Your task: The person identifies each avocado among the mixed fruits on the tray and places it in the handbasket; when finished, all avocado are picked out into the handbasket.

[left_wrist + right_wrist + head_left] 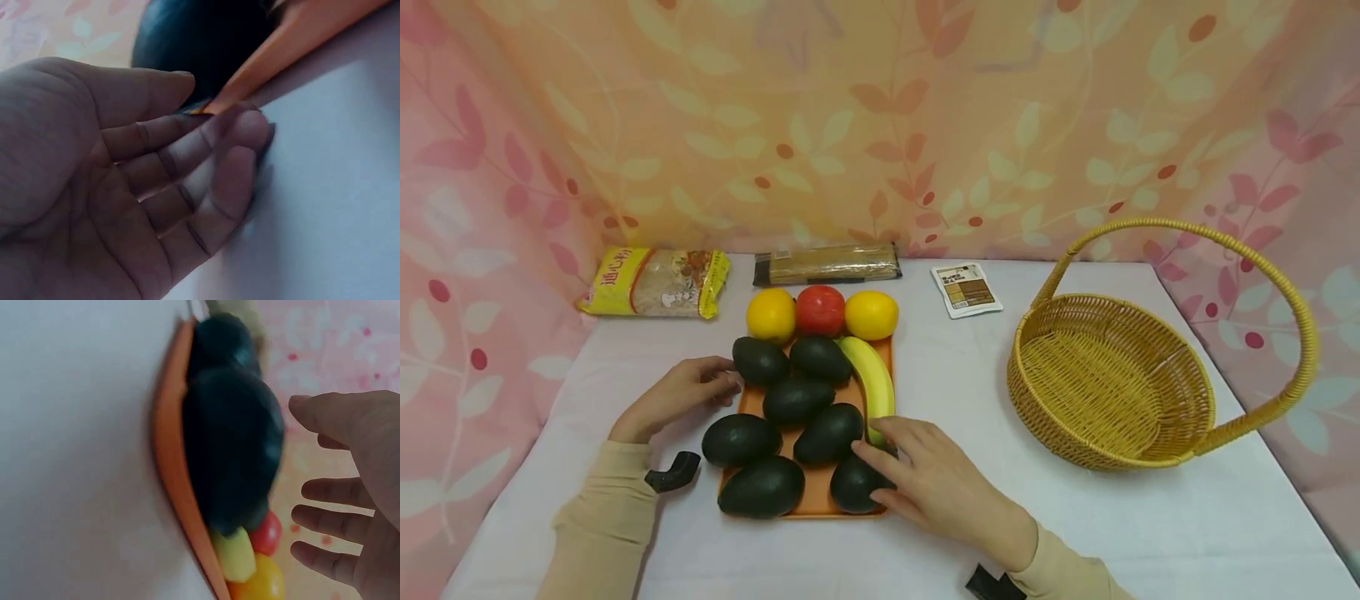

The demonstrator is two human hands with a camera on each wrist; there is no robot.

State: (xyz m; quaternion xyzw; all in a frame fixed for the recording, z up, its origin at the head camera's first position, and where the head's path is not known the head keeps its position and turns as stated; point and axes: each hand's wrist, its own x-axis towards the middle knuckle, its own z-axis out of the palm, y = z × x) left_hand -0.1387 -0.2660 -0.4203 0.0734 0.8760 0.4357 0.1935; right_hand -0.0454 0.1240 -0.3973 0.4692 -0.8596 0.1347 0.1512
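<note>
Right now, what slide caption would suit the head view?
Left hand and right hand at a tray of fruit; basket at right.

long beige sleeves (598, 512), black wrist pieces (673, 472), bare fingers (331, 523)

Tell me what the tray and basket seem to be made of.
Tray: probably plastic, smooth; its orange is even, with no grain or weave showing. Basket: wicker or a plastic imitation, slightly glossy; woven strands show clearly, but not which.
</note>
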